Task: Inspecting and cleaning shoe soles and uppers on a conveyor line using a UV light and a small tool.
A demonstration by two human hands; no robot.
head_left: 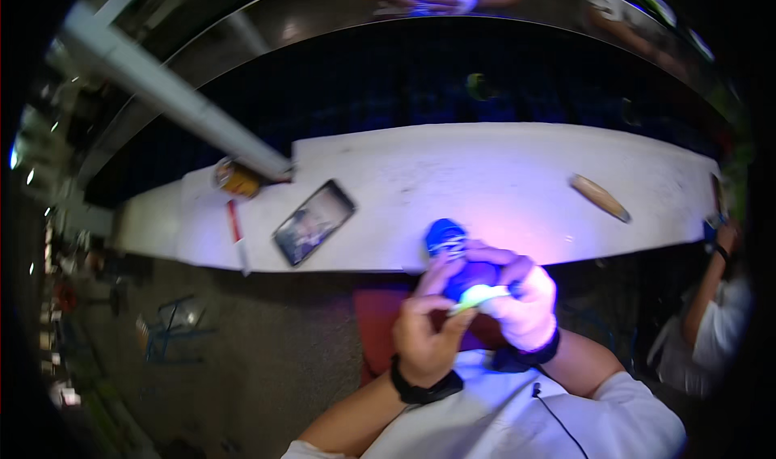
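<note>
A dark blue object with white lace-like bands (446,239), which looks like a shoe, is held at the table's near edge, toe end away from me. My left hand (428,329) has its fingers along the near left side of it, thumb and fingertips closed at its near end. My right hand (525,305), in a white glove lit violet, curls round the right side. Between both sets of fingertips a pale green-white piece (481,295) glows brightly; its exact shape is lost in the glare.
On the white table (388,184) lie a phone (314,223), a red-handled blade (235,223) and a tan wooden-looking tool (600,198). A yellow can (236,179) stands beside a grey post (178,95). A co-worker's arm (707,289) is at the right; another person's hands (428,0) are opposite.
</note>
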